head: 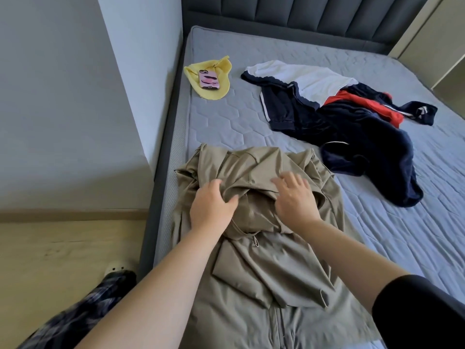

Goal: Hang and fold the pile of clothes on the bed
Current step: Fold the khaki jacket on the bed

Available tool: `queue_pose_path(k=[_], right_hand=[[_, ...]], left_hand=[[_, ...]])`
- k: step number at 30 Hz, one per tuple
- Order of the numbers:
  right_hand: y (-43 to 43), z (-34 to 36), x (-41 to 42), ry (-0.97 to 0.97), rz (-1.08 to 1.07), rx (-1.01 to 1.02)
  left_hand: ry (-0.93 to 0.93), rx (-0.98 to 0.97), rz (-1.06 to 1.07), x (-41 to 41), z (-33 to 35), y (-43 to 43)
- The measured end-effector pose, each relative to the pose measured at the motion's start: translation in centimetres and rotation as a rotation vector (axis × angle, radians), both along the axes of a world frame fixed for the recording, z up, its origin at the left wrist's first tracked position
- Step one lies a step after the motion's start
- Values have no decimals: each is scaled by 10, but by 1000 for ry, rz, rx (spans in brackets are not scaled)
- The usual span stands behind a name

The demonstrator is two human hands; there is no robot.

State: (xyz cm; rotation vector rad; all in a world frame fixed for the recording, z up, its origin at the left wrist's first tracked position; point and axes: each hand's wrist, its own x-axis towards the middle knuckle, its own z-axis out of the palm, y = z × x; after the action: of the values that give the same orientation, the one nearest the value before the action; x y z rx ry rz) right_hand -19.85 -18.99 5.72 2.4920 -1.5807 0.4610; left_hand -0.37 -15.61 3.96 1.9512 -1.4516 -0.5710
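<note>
We have the khaki jacket spread on the near edge of the bed, zip side up. Our left hand pinches a bunched fold of its upper part between thumb and curled fingers. It may be the hood or the collar; the creases hide which. Just to the right of that pinch, our right hand lies on the same bunch with fingers spread and fairly straight, pressing and holding nothing.

The main risk is a skewed fold. Only one side is truly held, so if we pull with the left, the cloth may slip from under the flat right palm and the bunch may twist. The fabric looks thin and slick, which would make that likelier.

Below the grip, toward us, a folded panel lies loose and a drawcord trails; either could drag open or get trapped inside the fold. Nearer still, the hem reaches the mattress edge, so a tug our way could slide it off.

Beyond the grip and to the right, well apart, the dark pile is not yet folded.
</note>
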Motion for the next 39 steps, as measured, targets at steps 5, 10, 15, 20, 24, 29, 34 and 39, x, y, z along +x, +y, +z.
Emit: queue_pose_path(k=[5, 10, 15, 20, 24, 29, 34, 39], right_hand=[[-30, -11, -31, 160, -330, 155], [-24, -23, -61, 6, -261, 189], [-23, -34, -61, -95, -323, 417], [-19, -23, -39, -351, -168, 128], [-30, -41, -26, 77, -146, 422], [-47, -42, -25, -177, -281, 255], [-72, -29, 2, -257, -135, 105], [-116, -38, 12, 73, -66, 383]], left_hand=[[-215, -78, -141, 2, -5, -4], [-266, -153, -112, 32, -27, 5], [-312, -316, -247, 28, -22, 5], [-451, -316, -448, 3, -4, -23], [-556, 182, -517, 12, -29, -29], [-631, 13, -363, 30, -33, -35], [-631, -243, -469, 17, -14, -70], [-694, 69, -517, 22, -23, -111]])
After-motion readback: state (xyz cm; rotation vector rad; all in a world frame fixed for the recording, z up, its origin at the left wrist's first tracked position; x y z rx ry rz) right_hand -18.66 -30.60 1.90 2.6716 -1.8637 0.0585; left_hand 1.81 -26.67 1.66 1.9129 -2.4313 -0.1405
